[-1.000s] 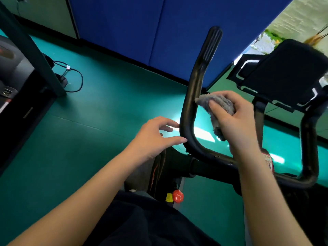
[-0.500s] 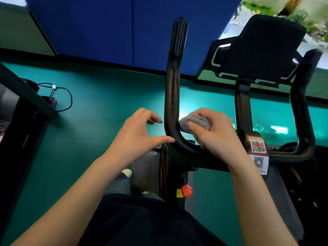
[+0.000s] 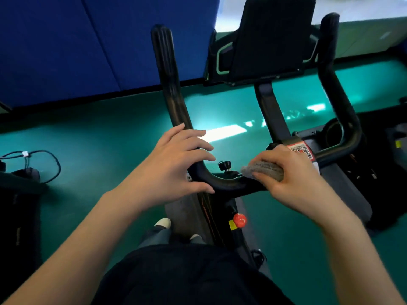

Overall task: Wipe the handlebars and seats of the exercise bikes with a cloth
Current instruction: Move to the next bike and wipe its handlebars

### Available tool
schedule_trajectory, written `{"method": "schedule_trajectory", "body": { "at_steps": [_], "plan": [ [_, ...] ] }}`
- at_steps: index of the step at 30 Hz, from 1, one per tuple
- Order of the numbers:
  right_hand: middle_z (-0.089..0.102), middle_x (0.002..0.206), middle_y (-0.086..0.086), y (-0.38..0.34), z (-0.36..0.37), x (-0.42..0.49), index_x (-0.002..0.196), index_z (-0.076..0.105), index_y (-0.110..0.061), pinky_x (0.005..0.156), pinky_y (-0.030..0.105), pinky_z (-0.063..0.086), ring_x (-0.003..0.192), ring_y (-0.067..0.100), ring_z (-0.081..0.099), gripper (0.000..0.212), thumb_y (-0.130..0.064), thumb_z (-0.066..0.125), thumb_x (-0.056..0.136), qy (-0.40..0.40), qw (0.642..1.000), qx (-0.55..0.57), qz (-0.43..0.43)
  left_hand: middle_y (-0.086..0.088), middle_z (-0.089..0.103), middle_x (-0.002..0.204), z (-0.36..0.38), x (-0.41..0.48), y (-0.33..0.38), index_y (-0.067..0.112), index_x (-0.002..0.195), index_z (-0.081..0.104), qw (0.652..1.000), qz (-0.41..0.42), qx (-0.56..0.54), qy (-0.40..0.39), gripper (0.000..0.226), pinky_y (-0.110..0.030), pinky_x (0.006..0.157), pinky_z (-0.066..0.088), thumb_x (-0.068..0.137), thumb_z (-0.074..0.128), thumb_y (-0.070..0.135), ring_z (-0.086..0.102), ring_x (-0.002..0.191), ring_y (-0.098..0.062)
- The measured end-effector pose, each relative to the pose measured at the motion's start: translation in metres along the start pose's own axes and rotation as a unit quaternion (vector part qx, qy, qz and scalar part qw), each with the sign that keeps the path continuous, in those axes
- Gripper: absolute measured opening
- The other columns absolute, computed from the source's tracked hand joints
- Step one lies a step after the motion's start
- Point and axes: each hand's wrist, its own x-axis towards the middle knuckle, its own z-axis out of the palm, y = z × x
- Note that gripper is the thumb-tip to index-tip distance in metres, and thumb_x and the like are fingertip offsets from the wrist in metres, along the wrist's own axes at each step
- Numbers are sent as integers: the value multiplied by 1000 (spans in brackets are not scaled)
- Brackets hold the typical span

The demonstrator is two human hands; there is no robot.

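The person stands over the black handlebars (image 3: pixel 222 183) of an exercise bike, both bare forearms reaching in from the bottom of the view. The right hand (image 3: pixel 293 179) grips a grey cloth (image 3: pixel 262 171), its fingers curled over the top of the wad and the thumb tucked under it. It presses the cloth against the horizontal crossbar, just left of the QR-code label (image 3: pixel 300 150) at the centre clamp. The left hand (image 3: pixel 176 164) arches over the bend where the left horn rises from the crossbar. Its fingers are straight and slightly spread above the bar, with the thumb stretched out below it. Whether the palm actually touches the bar cannot be told. A small black adjustment knob (image 3: pixel 224 165) sits between the two hands, just behind the crossbar. Beyond the stem (image 3: pixel 273 113), a dark console holder (image 3: pixel 264 36) stands between the two upright horns. Lower on the frame a red knob (image 3: pixel 239 220) shows beside a yellow sticker. The green floor (image 3: pixel 110 139) carries a looped black cable (image 3: pixel 44 164) at the left, and a blue wall panel (image 3: pixel 66 40) lies behind.
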Motion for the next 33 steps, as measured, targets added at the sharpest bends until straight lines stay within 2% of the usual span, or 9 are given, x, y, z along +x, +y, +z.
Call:
{"method": "schedule_trajectory", "body": {
  "at_steps": [5, 9, 12, 15, 18, 24, 27, 30, 33],
  "plan": [
    [59, 85, -3, -1, 12, -13, 88, 73, -19, 71, 8, 36, 83, 15, 55, 16, -7, 71, 79, 199, 975, 55, 85, 18, 64, 99, -1, 7, -3, 30, 93, 70, 999, 38, -24, -28, 37, -43, 115, 13, 69, 71, 57, 49, 118, -7],
    [57, 89, 4, -27, 42, -19, 93, 73, -14, 75, 20, 41, 86, 19, 56, 19, -3, 69, 78, 198, 972, 80, 96, 19, 61, 85, -1, 10, -5, 33, 84, 69, 998, 49, -35, -31, 33, -37, 114, 8, 69, 65, 61, 51, 103, -5],
    [54, 82, -17, -46, 59, -28, 91, 72, -16, 75, 13, 43, 84, 12, 57, 22, -1, 70, 75, 228, 964, 124, 57, 19, 59, 82, 0, 12, -7, 33, 82, 70, 997, 50, -50, -31, 33, -32, 111, 5, 68, 63, 62, 46, 97, -2],
    [59, 92, -14, -43, 68, -35, 98, 71, -20, 81, 12, 45, 89, 6, 60, 25, -4, 71, 79, 324, 926, 168, 92, 19, 59, 81, 2, 12, -8, 32, 81, 70, 997, 48, -61, -28, 32, -29, 110, 3, 67, 64, 60, 45, 96, -2],
    [58, 98, -14, -39, 78, -35, 103, 69, -14, 85, 11, 43, 94, 15, 61, 24, -2, 70, 82, 424, 879, 152, 158, 19, 60, 82, 2, 12, -10, 32, 81, 69, 996, 51, -59, -32, 33, -32, 110, 5, 67, 63, 61, 46, 96, -3],
    [67, 106, -5, -61, 119, -50, 99, 71, -5, 90, 20, 45, 100, 15, 61, 19, 0, 68, 80, 465, 859, 172, 130, 20, 60, 81, 2, 14, -12, 33, 81, 69, 996, 60, -62, -34, 32, -30, 108, 5, 68, 62, 62, 47, 96, -5],
    [66, 102, 0, -53, 113, -51, 101, 69, -9, 88, 23, 48, 99, 10, 62, 18, -7, 65, 83, 510, 817, 208, 170, 20, 60, 81, 2, 14, -12, 32, 79, 68, 995, 63, -65, -32, 31, -30, 107, 5, 67, 63, 61, 47, 96, -5],
    [61, 98, 1, -31, 97, -38, 104, 68, -9, 85, 16, 44, 92, 6, 58, 20, -13, 63, 84, 576, 763, 192, 223, 20, 60, 81, 1, 14, -11, 31, 78, 68, 996, 64, -63, -27, 30, -28, 108, 3, 67, 64, 59, 48, 96, -6],
    [61, 100, 0, -18, 98, -25, 104, 68, -6, 86, 9, 41, 94, 12, 58, 20, -8, 64, 85, 594, 753, 166, 230, 19, 59, 80, 3, 14, -11, 30, 78, 69, 996, 64, -58, -22, 31, -29, 109, 3, 66, 65, 59, 47, 96, -5]
  ]
}}
